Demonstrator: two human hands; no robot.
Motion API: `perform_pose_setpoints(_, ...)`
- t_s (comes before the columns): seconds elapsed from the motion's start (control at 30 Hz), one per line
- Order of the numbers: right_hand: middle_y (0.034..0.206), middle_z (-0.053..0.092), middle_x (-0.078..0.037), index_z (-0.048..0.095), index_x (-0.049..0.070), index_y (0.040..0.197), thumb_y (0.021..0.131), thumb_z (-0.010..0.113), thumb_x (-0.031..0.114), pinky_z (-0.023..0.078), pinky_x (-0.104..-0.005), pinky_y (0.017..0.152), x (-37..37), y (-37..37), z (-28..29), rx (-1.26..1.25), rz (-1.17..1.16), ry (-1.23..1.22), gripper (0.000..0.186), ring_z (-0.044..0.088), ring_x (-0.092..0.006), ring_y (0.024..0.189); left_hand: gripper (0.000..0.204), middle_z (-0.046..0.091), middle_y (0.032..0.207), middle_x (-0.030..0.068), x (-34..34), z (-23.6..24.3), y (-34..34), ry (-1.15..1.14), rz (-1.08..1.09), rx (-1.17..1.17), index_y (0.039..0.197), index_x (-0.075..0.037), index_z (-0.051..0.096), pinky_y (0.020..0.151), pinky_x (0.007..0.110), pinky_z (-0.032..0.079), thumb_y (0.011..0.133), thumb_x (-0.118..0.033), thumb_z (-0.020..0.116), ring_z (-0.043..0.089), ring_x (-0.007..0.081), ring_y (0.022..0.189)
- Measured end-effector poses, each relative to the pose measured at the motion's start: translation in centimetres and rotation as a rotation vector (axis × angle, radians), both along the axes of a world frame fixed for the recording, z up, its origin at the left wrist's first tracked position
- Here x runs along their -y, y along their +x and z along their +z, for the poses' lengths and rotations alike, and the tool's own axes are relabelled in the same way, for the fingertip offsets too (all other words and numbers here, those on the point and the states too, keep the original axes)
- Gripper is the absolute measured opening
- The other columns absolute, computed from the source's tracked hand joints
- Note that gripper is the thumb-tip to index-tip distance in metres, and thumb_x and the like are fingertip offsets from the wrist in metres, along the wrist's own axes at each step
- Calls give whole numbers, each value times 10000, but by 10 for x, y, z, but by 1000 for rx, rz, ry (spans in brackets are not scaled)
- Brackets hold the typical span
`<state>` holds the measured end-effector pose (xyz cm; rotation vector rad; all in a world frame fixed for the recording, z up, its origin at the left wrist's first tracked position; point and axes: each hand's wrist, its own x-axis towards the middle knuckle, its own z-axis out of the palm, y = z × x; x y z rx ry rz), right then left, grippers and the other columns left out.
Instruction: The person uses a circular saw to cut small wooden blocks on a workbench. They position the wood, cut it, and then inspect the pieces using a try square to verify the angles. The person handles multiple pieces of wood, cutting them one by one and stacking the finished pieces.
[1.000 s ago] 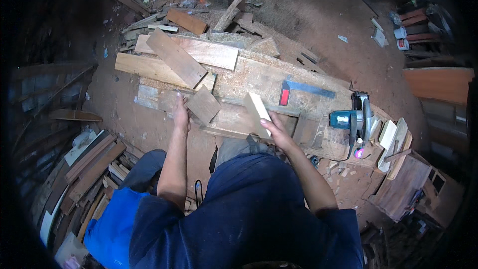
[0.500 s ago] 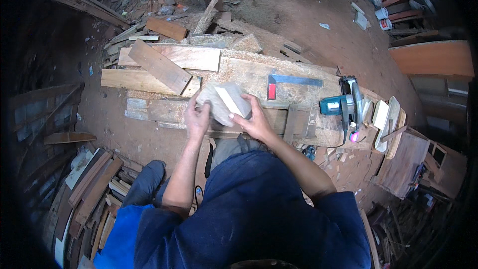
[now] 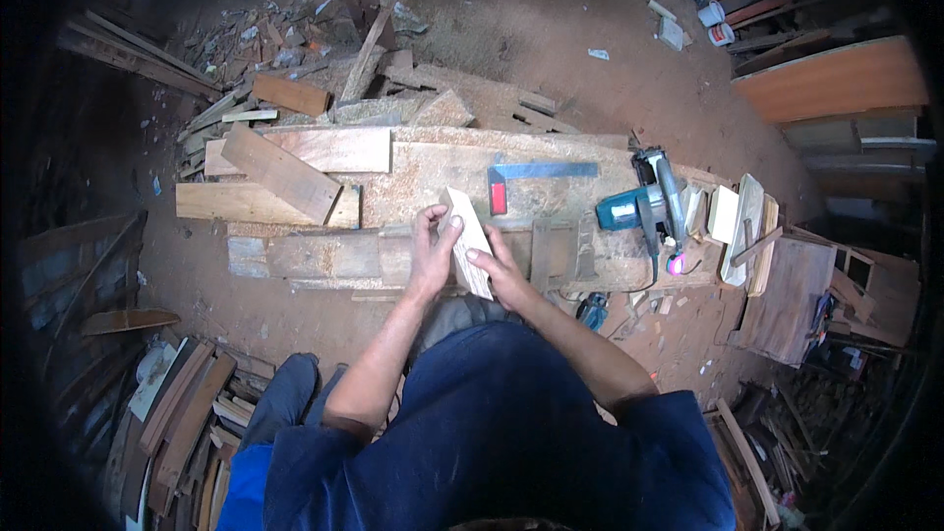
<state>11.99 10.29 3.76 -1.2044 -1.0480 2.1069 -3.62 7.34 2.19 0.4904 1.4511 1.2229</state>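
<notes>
A short, pale wood block (image 3: 468,244) is held tilted between my two hands, above the near edge of the workbench (image 3: 433,162). My left hand (image 3: 431,254) grips its left side, with the thumb on the upper face. From the right, my right hand (image 3: 500,269) closes on the lower part, its thumb also on the face. Just beyond the block lies a try square (image 3: 541,171) with a blue blade and a red-marked stock. A teal circular saw (image 3: 639,202) rests farther right on the bench.
Boards (image 3: 280,172) lie crossed on the bench's left part. Offcuts (image 3: 733,221) crowd its right end, by a wooden cabinet (image 3: 790,300). Another teal power tool (image 3: 593,311) sits below the near edge. Stacked planks (image 3: 187,403) stand at lower left, beside a person's leg (image 3: 282,398).
The block has been turned between my hands from a broad, blurred side to a narrower face. My left hand has come in against it. The whole view has shifted slightly.
</notes>
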Motion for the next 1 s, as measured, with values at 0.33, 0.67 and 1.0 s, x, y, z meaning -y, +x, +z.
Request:
perform_pose_setpoints(0.33,1400,568,-147,436,23,1495,1002,612,472,471,-412,1061,-33,89,30,54,45,-251,690,563,-257,1275,712,497,1352,143,-21,10,60,-111,165,454,1524,-90,354,997,417,493,971,-420,658,559,267,1180)
perform_pose_setpoints(0.67,1345,608,-160,520,73,1431,1008,294,612,541,-561,940,-143,193,14,-309,-393,-456,722,622,-329,1167,645,516,1133,81,-16,-10,97,-215,291,494,1306,-122,498,830,452,552,914,-611,650,591,257,995)
perform_pose_setpoints(1.0,1605,283,-207,283,113,1579,925,479,653,313,-657,1173,-286,215,-36,-415,-766,-536,871,310,-428,1474,653,511,1144,55,-1,-3,154,-291,323,408,1340,-88,502,911,432,473,930,-569,666,545,237,1033)
